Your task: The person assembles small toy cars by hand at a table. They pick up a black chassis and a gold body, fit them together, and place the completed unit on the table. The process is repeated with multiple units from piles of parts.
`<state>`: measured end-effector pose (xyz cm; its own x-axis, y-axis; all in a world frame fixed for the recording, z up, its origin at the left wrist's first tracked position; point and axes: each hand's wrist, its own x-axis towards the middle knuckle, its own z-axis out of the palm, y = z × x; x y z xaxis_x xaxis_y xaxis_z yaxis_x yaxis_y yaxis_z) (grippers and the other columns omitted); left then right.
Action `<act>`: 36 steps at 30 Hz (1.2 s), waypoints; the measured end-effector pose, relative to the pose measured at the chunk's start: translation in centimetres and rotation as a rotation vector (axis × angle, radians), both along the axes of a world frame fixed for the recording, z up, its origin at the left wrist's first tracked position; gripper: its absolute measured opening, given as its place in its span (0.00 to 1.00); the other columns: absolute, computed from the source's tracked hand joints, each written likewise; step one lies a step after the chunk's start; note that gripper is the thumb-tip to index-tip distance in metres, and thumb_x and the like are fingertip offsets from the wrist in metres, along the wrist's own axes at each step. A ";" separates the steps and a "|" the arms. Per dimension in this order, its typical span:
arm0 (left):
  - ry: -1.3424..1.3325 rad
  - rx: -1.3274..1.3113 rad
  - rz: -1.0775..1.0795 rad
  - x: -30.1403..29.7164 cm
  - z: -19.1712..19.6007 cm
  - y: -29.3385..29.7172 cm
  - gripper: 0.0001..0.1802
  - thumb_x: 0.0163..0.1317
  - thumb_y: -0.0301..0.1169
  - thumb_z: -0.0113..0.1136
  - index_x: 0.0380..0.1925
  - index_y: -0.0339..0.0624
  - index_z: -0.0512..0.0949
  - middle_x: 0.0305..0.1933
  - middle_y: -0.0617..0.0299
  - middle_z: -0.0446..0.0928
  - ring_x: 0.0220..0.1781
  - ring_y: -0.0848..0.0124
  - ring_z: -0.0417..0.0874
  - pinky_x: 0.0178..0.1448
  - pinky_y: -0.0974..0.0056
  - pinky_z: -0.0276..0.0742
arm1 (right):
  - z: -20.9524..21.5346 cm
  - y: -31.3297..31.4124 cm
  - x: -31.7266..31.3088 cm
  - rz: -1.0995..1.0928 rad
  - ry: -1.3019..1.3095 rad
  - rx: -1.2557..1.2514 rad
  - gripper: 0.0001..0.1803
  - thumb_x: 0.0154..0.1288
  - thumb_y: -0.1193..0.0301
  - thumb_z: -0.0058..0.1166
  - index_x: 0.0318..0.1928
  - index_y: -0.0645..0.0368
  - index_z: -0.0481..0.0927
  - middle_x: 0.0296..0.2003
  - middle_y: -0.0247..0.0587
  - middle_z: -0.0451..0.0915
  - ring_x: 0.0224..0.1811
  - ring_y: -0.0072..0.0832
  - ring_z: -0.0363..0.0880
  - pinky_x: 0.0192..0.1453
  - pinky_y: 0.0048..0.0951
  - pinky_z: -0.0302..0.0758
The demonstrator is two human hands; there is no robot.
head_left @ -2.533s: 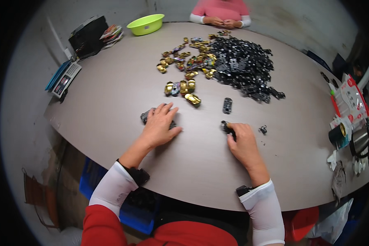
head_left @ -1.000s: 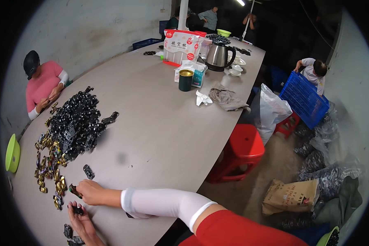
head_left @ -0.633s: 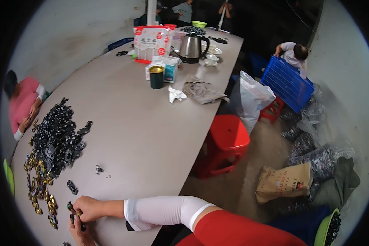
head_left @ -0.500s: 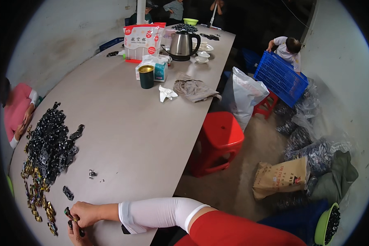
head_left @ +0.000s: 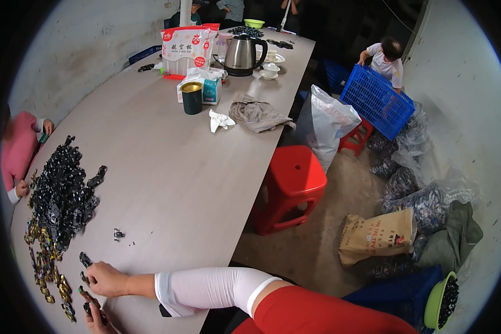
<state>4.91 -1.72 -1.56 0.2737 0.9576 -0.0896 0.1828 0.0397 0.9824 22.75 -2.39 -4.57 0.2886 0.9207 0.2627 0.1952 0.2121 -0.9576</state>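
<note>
Head view, left to right: at the far left edge, another person's pink sleeve (head_left: 18, 150) borders a large heap of small black metal parts (head_left: 61, 189) on the long grey table (head_left: 167, 167), with fewer gold-coloured pieces (head_left: 44, 261) below, suggesting most remain unprocessed. At lower left, the left hand (head_left: 97, 318), barely visible, seems to pinch a dark part (head_left: 87, 308); the right hand (head_left: 107, 278) curls loosely beside another small black piece (head_left: 86, 259), grip unclear. A red plastic stool (head_left: 292, 186) stands centre-right.

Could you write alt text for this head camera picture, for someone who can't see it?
A person's right hand and left hand handle small dark parts at the near edge of a long grey table, beside a pile of black and gold pieces. Farther along stand a kettle and a cup, with a red stool alongside.
</note>
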 end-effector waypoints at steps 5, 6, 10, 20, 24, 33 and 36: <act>0.357 0.209 -0.158 1.4 -0.1 -0.7 0.11 0.62 0.30 0.62 0.39 0.33 0.79 0.26 0.64 0.76 0.22 0.78 0.71 0.23 0.72 0.65 | 0.3 -0.6 1.7 -0.258 -0.064 0.008 0.07 0.57 0.74 0.52 0.27 0.67 0.75 0.27 0.58 0.78 0.34 0.55 0.78 0.38 0.46 0.75; 0.419 0.302 -0.222 0.4 -1.2 0.3 0.11 0.62 0.30 0.62 0.39 0.33 0.78 0.24 0.65 0.75 0.21 0.79 0.70 0.22 0.73 0.64 | 1.1 -1.0 1.5 -0.282 -0.103 -0.005 0.06 0.56 0.75 0.52 0.27 0.67 0.75 0.27 0.58 0.78 0.34 0.55 0.78 0.38 0.46 0.75; 0.436 0.514 -0.347 0.0 -2.4 0.9 0.10 0.63 0.29 0.61 0.38 0.32 0.78 0.24 0.66 0.75 0.19 0.80 0.68 0.21 0.74 0.63 | -0.7 0.1 0.4 -0.150 -0.381 0.109 0.05 0.48 0.76 0.54 0.23 0.67 0.77 0.28 0.59 0.78 0.36 0.53 0.80 0.40 0.45 0.77; 0.096 0.176 -0.054 0.3 0.7 -0.7 0.15 0.65 0.34 0.59 0.45 0.32 0.76 0.32 0.60 0.78 0.28 0.74 0.74 0.29 0.71 0.69 | -2.9 -1.2 -1.5 0.116 -0.751 0.199 0.08 0.42 0.72 0.62 0.25 0.62 0.81 0.32 0.44 0.78 0.45 0.39 0.71 0.49 0.35 0.69; -0.001 0.056 0.026 0.1 1.0 -0.5 0.15 0.65 0.36 0.57 0.41 0.33 0.76 0.29 0.60 0.77 0.28 0.73 0.73 0.30 0.69 0.70 | -3.1 -1.5 -2.2 0.111 -0.775 0.275 0.06 0.41 0.74 0.61 0.24 0.61 0.81 0.32 0.44 0.77 0.44 0.38 0.71 0.49 0.35 0.68; -0.092 0.108 0.009 -1.5 -0.4 1.0 0.13 0.64 0.29 0.56 0.43 0.28 0.75 0.46 0.50 0.75 0.37 0.63 0.78 0.38 0.63 0.76 | -2.5 -2.0 -2.0 0.037 -0.835 0.262 0.04 0.42 0.76 0.57 0.23 0.61 0.80 0.32 0.43 0.76 0.43 0.37 0.71 0.47 0.33 0.67; 0.267 0.400 -0.103 -2.8 -1.2 2.2 0.21 0.55 0.15 0.59 0.51 0.31 0.74 0.54 0.46 0.75 0.42 0.61 0.80 0.43 0.61 0.80 | -3.0 -1.6 -1.9 -0.063 -0.867 0.263 0.03 0.43 0.76 0.55 0.22 0.61 0.80 0.32 0.43 0.76 0.42 0.37 0.71 0.47 0.33 0.67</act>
<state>2.11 0.52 -2.80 0.3861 0.9005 0.2001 0.4133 -0.3629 0.8352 20.85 -4.00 -7.54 -0.0601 0.7896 0.6107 0.8437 0.3672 -0.3916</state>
